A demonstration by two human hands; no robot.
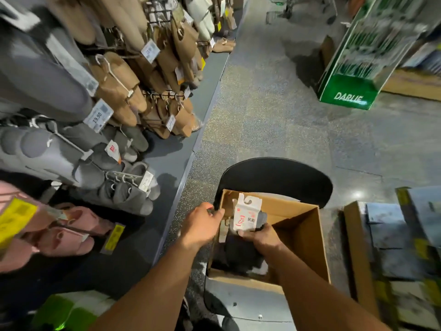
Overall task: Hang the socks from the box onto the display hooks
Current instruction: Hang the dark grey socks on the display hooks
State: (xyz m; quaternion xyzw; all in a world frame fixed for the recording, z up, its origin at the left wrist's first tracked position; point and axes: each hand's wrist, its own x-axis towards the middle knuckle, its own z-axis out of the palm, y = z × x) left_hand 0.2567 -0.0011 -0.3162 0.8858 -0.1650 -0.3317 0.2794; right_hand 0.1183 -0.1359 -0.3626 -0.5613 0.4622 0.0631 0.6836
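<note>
White-carded dark socks [247, 217] stand upright in the open brown cardboard box [307, 237], my right hand [263, 238] clamped around them. I see my left hand [202, 224] curled over the box's near wall.

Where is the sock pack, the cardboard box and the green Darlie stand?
sock pack [245, 217]: head view, on its white card label.
cardboard box [307, 237]: head view, on the inner right wall.
green Darlie stand [348, 91]: head view, on the green base near the lettering.
</note>
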